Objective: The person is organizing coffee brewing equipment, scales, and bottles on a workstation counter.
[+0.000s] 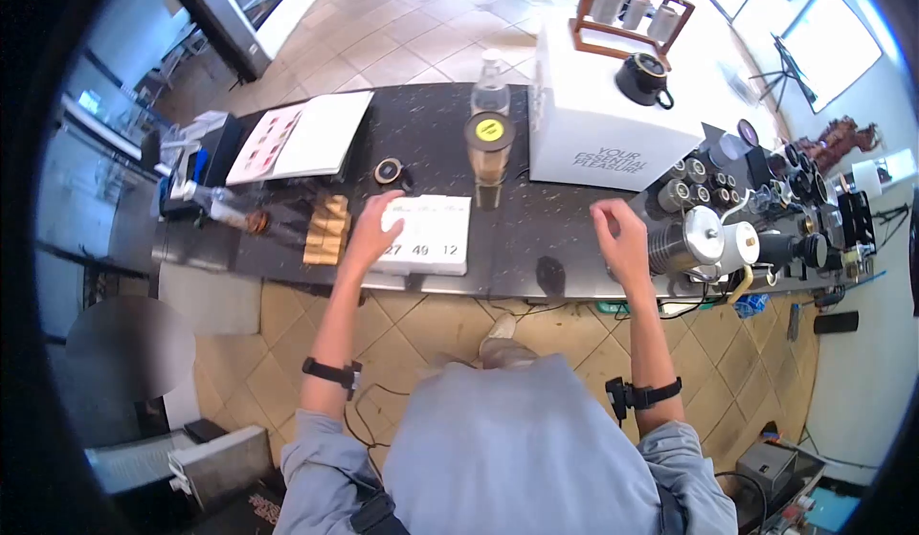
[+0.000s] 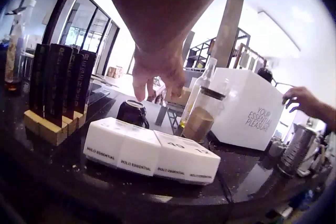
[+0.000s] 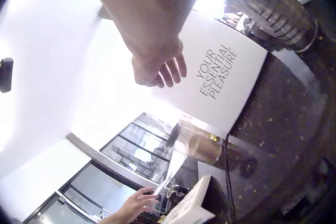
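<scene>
My left hand hovers at the left end of a white block of number cards, its fingers relaxed and holding nothing. In the left wrist view those fingers hang down behind the block, above a small black cup. My right hand is raised over the counter's front part, empty, with loosely bent fingers. Just right of it stands a ribbed metal vessel beside a white kettle. A lidded glass jar with brown contents stands between the hands, farther back.
A large white printed box stands behind my right hand, bearing a black mug. A glass bottle is behind the jar. Left are a wooden holder and an open book. Several canisters crowd the right.
</scene>
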{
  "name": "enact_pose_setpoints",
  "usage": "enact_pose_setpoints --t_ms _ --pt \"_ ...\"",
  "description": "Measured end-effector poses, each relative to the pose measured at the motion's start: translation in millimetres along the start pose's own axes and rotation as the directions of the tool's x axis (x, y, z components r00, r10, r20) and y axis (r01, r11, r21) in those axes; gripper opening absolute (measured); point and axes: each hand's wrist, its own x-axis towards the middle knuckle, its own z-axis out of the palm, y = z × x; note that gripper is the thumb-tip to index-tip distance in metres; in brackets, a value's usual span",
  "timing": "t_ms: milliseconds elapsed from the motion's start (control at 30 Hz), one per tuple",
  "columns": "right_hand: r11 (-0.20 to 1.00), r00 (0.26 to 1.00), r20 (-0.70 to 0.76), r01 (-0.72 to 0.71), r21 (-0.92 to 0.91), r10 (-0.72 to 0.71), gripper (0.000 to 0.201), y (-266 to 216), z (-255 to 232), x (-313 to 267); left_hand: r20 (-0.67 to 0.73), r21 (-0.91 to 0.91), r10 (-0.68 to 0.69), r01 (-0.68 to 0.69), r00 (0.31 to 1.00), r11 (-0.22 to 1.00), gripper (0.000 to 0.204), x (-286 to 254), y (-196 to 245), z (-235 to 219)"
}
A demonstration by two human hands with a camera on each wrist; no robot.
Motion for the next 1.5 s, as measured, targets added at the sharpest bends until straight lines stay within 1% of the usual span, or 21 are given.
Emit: enact_pose_setpoints --t_ms 100,167,200,233,300,400,467,533,600,633,733,1000,1067,1100,1133,1200,1267,1300,1333,1400,1500 --pt "0.994 0.985 -0.139 0.102 -0.031 -0.106 0.009 -12 -8 40 0.049 0.162 -0.053 0.045 0.997 0.986 0.062 43 -37 6" --pt "0.952 0.908 -0.305 0.240 -0.189 -0.289 0.019 -21 -16 69 0.067 0.264 -0.077 0.056 0.995 0.963 0.067 63 -58 12" --pt "0.952 0.905 -0.313 0.235 -0.199 -0.289 0.019 -26 -23 86 0.064 0.363 -0.108 0.078 0.992 0.929 0.072 74 -66 15" --pt "0.918 0.865 -0.366 0.223 -0.328 -0.342 0.026 -32 -31 107 0.062 0.396 -0.259 0.215 0.964 0.893 0.082 94 -70 18" --pt "0.876 0.829 -0.402 0.200 -0.438 -0.390 0.039 -38 -42 135 0.069 0.400 -0.334 0.280 0.940 0.873 0.084 108 -75 21" --pt "0.882 0.874 -0.368 0.131 -0.452 -0.318 0.053 -38 -59 158 0.148 0.440 -0.366 0.270 0.919 0.856 0.081 125 -81 21" --pt "0.878 0.962 -0.224 0.034 -0.478 -0.159 0.061 -50 -70 179 0.218 0.466 -0.391 0.256 0.894 0.847 0.079 130 -88 27" --pt "0.840 0.970 -0.191 0.021 -0.542 -0.147 0.069 -41 -72 194 0.239 0.443 -0.425 0.292 0.873 0.848 0.073 136 -88 29" --pt "0.783 0.999 -0.020 -0.033 -0.621 0.026 0.076 -37 -87 216 0.219 0.430 -0.446 0.324 0.868 0.843 0.071 140 -87 34" --pt "0.783 0.985 0.091 -0.059 -0.619 0.146 0.080 -29 -93 241 0.201 0.408 -0.474 0.367 0.857 0.836 0.068 141 -93 37" --pt "0.732 0.917 0.260 -0.050 -0.679 0.303 0.080 -17 -90 272 0.172 0.390 -0.484 0.391 0.858 0.833 0.067 142 -95 42" --pt "0.729 0.887 0.300 -0.058 -0.682 0.351 0.081 -19 -72 279 0.187 0.293 -0.424 0.362 0.886 0.885 0.058 148 -86 28" --pt "0.698 0.865 0.327 -0.037 -0.715 0.381 0.086 -20 -81 280 0.042 0.212 -0.327 0.312 0.944 0.926 0.056 154 -60 15" --pt "0.695 0.856 0.333 -0.043 -0.717 0.396 0.089 -19 -93 283 -0.020 0.060 -0.260 0.261 0.965 0.964 0.056 160 -45 0" --pt "0.711 0.842 0.364 -0.032 -0.703 0.398 0.091 -23 -89 285 -0.069 0.106 -0.222 0.228 0.973 0.968 0.056 159 -37 -6" --pt "0.691 0.819 0.349 -0.078 -0.718 0.455 0.086 -29 -91 285 -0.160 -0.165 -0.121 0.095 0.980 0.982 0.055 156 -14 -34" --pt "0.743 0.839 0.380 -0.042 -0.668 0.389 0.080 -18 -91 287 -0.157 -0.262 -0.088 0.044 0.984 0.964 0.052 152 -13 -42" --pt "0.738 0.842 0.361 -0.062 -0.672 0.400 0.080 -17 -95 281 -0.035 -0.620 -0.166 0.109 0.986 0.777 0.052 143 10 -57" --pt "0.736 0.848 0.351 -0.066 -0.674 0.398 0.077 -18 -89 285 -0.034 -0.619 -0.166 0.109 0.986 0.778 0.052 132 17 -60" --pt "0.740 0.879 0.304 -0.078 -0.668 0.367 0.071 -24 -88 280 -0.059 -0.837 -0.128 0.021 0.990 0.546 0.053 122 29 -62" --pt "0.827 0.945 0.252 -0.034 -0.561 0.209 0.061 -31 -98 268 0.016 -0.947 -0.106 0.049 0.994 0.317 0.061 106 45 -64"
